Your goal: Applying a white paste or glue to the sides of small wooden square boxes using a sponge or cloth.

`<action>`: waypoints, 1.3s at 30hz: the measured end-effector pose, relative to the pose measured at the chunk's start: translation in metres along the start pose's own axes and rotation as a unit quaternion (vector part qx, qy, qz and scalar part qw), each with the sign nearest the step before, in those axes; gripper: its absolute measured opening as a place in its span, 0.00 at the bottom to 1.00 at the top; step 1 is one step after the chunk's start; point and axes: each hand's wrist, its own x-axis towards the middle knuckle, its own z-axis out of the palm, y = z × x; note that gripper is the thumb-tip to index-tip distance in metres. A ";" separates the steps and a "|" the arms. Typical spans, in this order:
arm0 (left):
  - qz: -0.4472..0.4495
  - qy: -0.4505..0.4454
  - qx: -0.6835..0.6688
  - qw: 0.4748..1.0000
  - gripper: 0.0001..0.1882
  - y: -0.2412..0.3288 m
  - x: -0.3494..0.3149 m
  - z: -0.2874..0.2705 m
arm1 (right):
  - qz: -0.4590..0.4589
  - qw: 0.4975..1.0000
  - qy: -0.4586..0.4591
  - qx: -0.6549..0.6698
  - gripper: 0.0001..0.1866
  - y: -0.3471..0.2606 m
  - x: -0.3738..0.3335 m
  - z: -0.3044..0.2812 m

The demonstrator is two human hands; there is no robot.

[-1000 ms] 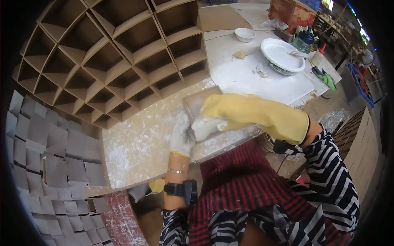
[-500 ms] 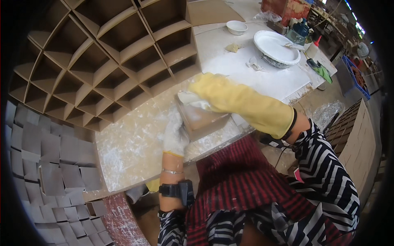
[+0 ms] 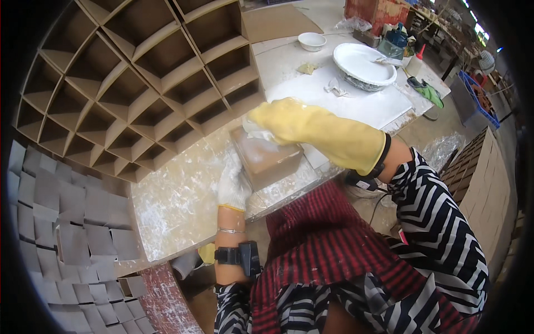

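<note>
A brown clay box (image 3: pixel 266 159) stands on the white-dusted worktable (image 3: pixel 178 206) in front of me. My left hand (image 3: pixel 233 183), in a white glove, grips the box's left side. My right hand (image 3: pixel 289 123), in a long yellow rubber glove, presses a white rag (image 3: pixel 257 131) on the box's top far edge. The rag is mostly hidden under the glove.
A big brown lattice of square cells (image 3: pixel 139 83) lies at the table's far left. Stacked grey tiles (image 3: pixel 67 234) fill the lower left. A large white bowl (image 3: pixel 361 65), a small bowl (image 3: pixel 311 40), a white sheet (image 3: pixel 356 100) and a bottle (image 3: pixel 414 64) sit beyond. Stacked boards (image 3: pixel 478 183) stand at right.
My right hand has slid with the rag from the box's left side across its top toward the far edge. My left hand stays on the box.
</note>
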 end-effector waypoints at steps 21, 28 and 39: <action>0.027 0.010 0.004 1.000 0.22 -0.006 0.011 -0.010 | -0.017 0.991 0.066 0.115 0.22 -0.002 -0.007 -0.013; 0.026 -0.021 -0.019 0.999 0.19 -0.005 0.006 -0.005 | -0.023 0.941 0.201 0.270 0.21 0.016 0.001 -0.006; 0.034 -0.038 0.006 0.999 0.21 0.000 -0.004 0.005 | 0.011 0.997 0.061 0.054 0.30 0.009 -0.006 -0.014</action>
